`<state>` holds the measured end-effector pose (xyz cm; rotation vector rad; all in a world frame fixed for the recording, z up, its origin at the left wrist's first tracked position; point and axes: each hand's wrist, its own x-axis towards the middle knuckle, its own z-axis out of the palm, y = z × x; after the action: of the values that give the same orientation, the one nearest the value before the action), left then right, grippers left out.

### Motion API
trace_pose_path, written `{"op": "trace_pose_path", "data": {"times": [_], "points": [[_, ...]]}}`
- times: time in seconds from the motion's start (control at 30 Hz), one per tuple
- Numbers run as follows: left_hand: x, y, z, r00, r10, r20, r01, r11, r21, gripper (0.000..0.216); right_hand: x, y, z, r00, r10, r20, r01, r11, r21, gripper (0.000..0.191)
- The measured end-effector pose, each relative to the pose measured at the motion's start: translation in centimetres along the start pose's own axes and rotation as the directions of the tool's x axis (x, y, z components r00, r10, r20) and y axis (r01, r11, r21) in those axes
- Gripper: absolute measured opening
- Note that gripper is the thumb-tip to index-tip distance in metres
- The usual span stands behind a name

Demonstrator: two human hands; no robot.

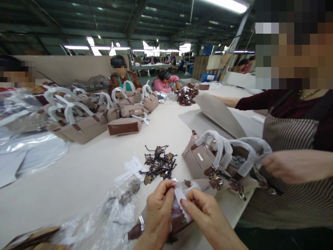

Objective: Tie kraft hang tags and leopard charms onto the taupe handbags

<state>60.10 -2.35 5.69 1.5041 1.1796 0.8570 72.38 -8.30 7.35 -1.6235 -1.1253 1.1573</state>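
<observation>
My left hand [158, 205] and my right hand [204, 210] are close together at the table's near edge, both with fingers pinched. Between them is a thin white strip [182, 204] with a jagged edge. My right thumb and fingertips grip its side, while the left fingertips pinch its upper end. Under my hands lies a taupe handbag [203, 185] with brown trim, largely covered by them. Just beyond, black braided cord charms [160, 163] with leopard-patterned pieces lie in a pile. Loose white strips [131, 168] rest left of that pile.
Plastic wrapping [104, 215] lies at front left. A taupe bag with wrapped handles [199, 158] stands at right, near a co-worker's blurred hand [299, 166]. Several more handbags [85, 126] fill the table's left side. Other people sit farther back, near brown straps [186, 95].
</observation>
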Motion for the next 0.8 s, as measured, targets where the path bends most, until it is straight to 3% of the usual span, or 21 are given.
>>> {"op": "trace_pose_path", "data": {"times": [0.17, 0.33, 0.53, 0.7, 0.8], "points": [[-0.6, -0.7, 0.2, 0.991, 0.124, -0.041, -0.121, 0.991, 0.057, 0.020, 0.5, -0.2, 0.1, 0.999, 0.046, -0.027, -0.045, 0.999, 0.022, 0.030], [-1.2, -1.6, 0.5, 0.953, 0.294, -0.073, -0.285, 0.952, 0.117, 0.022, 0.8, -0.2, 0.0, 0.998, 0.062, 0.008, -0.062, 0.991, 0.115, 0.031], [-1.3, -1.7, 0.6, 0.936, 0.347, -0.062, -0.337, 0.933, 0.128, 0.020, 1.3, 0.0, 0.0, 0.992, 0.110, 0.066, -0.124, 0.958, 0.259, 0.031], [-1.7, -1.4, 0.7, 0.926, 0.377, -0.031, -0.372, 0.922, 0.106, 0.020, 1.3, 0.2, 0.3, 1.000, 0.010, 0.025, -0.012, 0.995, 0.097, 0.027], [-1.7, -1.5, 0.6, 0.952, 0.305, -0.019, -0.302, 0.948, 0.102, 0.018, 1.1, -0.2, -0.3, 0.997, -0.050, 0.053, 0.053, 0.997, -0.050, 0.028]]}}
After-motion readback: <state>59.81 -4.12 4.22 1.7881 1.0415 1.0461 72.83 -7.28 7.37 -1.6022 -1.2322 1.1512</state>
